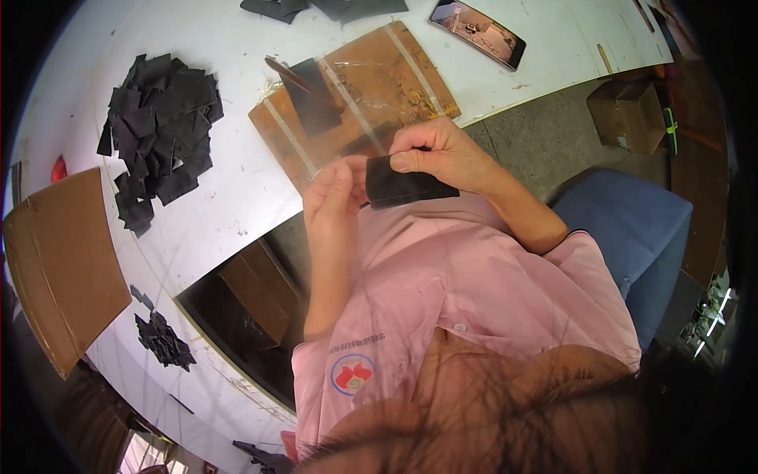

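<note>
A small black piece of fabric (pixel 410 188) is held up in front of my body, just off the table's near edge. My right hand (pixel 446 154) pinches its upper edge, thumb on the near face and the other fingers curled behind. At its left edge is my left hand (pixel 332 193), gripping there with fingers partly hidden behind the fabric and the thumb pointing up. Beyond my hands lies a brown board (pixel 375 67) with clear tape strips across it. On that board rest another black piece (pixel 308 99) and a slender brown stick-like tool (pixel 296 77).
A heap of black pieces (pixel 162 126) covers part of the white table (pixel 245 189) at left, with a smaller pile (pixel 163 340) nearer me. A phone (pixel 479 33) lies at the far edge. Cardboard (pixel 67 268) stands left; a blue-covered seat (pixel 624 229) and open box (pixel 628 114) are right.
</note>
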`<state>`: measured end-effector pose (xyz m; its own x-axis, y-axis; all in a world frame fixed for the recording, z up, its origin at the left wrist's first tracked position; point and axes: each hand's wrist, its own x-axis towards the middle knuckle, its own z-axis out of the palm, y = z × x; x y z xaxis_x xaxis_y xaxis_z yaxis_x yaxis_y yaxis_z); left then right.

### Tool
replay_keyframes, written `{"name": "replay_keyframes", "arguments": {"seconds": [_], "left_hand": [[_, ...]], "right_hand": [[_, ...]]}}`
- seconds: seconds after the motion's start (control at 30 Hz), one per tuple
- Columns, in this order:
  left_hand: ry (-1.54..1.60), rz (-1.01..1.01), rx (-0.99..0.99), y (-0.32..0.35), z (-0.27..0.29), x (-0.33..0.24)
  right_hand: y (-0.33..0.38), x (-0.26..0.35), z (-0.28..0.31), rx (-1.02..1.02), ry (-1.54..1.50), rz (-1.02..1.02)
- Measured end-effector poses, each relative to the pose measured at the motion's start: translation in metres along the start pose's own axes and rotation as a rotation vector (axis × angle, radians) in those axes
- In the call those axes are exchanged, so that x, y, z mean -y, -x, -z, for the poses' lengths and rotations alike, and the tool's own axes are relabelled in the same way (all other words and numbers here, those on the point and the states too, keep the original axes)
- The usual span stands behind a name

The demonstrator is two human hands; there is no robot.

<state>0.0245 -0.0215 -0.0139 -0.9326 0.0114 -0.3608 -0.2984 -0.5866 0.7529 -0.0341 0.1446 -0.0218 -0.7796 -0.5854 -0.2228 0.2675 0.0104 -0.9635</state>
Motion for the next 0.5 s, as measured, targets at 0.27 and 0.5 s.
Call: {"name": "replay_keyframes", "arguments": {"seconds": [0.27, 0.5], "left_hand": [[-0.055, -0.002, 0.049, -0.005, 0.004, 0.001], [-0.275, 0.021, 0.052, -0.006, 0.004, -0.003]], "right_hand": [[-0.003, 0.005, 0.011, 0.055, 0.048, 0.036], [0.0, 0.011, 0.008, 0.04, 0.055, -0.032]]}}
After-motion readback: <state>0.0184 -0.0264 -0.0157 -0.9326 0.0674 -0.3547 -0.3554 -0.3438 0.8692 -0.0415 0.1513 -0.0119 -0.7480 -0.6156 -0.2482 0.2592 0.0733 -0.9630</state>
